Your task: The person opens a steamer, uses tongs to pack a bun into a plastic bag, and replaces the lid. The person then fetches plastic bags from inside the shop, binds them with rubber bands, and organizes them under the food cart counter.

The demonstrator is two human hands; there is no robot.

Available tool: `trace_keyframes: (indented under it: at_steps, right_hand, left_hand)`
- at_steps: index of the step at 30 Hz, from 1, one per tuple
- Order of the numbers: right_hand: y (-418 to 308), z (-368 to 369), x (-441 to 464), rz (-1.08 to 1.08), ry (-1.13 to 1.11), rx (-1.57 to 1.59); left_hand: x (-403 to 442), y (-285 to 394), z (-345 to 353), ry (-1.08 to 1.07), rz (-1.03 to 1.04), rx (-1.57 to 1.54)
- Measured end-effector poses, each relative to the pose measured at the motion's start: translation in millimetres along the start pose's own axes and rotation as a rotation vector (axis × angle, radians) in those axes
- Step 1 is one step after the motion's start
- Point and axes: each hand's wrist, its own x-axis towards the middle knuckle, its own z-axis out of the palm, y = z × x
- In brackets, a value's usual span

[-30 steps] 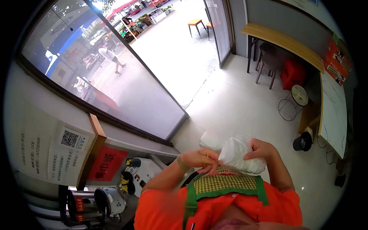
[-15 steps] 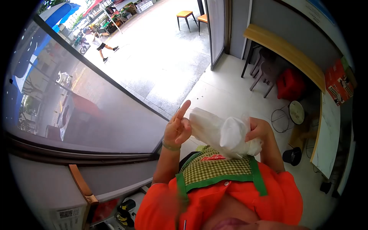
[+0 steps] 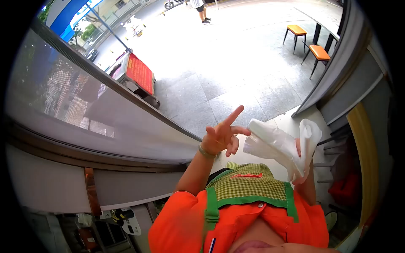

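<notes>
A bundle of thin white plastic bags (image 3: 274, 141) hangs in front of my chest, its long end stretching toward my left side. My right hand (image 3: 298, 147) is wrapped in the folds and grips the bundle; most of its fingers are hidden by the plastic. My left hand (image 3: 223, 137), with a band at the wrist, is raised beside the bundle's free end. Its index finger points outward and the others are spread, one fingertip at or very near the plastic. I cannot tell if it touches. Below both hands is my green checked apron (image 3: 249, 185) over an orange shirt.
A glass panel (image 3: 105, 114) stands along my left, and an open doorway leads to grey paving (image 3: 202, 84). Outside are a red-signed cart (image 3: 139, 74), orange-topped stools (image 3: 296, 30) and a standing person (image 3: 200, 10). A wooden counter (image 3: 363, 156) runs along my right.
My view has turned left, toward the doorway. The bag bundle has loosened and spread upward around my right hand. My left hand's fingers have spread wider.
</notes>
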Motion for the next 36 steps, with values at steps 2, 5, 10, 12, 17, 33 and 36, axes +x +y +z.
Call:
trace_keyframes:
  at_steps: [2,5,10,12,17,33,36]
  right_hand:
    - [-3.5,-31.0,43.1,0.062,0.051,-0.062]
    - [4.3,-65.9,102.7,0.182,0.186,-0.217]
    - [34.5,-96.4,223.0,0.278,0.42,-0.486]
    - [49.7,-107.3,265.4,0.464,0.242,-0.534]
    - [78.1,-142.3,361.1,0.704,0.214,-0.614]
    - [267.5,-230.0,682.1,1.387,-0.229,-0.419]
    - [322.0,-243.4,738.2,1.498,-0.252,-0.266]
  left_hand:
    - [10.0,23.6,-29.7,0.116,0.036,0.089]
    - [15.9,48.2,-74.2,0.487,0.04,0.347]
    - [36.3,62.6,-147.6,0.721,-0.079,0.336]
    - [54.9,83.9,-171.8,0.694,-0.097,0.265]
    - [82.0,163.0,-238.6,0.865,-0.074,0.335]
    - [-26.4,392.7,-373.9,1.361,0.216,0.471]
    - [-76.0,431.3,-370.4,1.511,0.499,0.416]
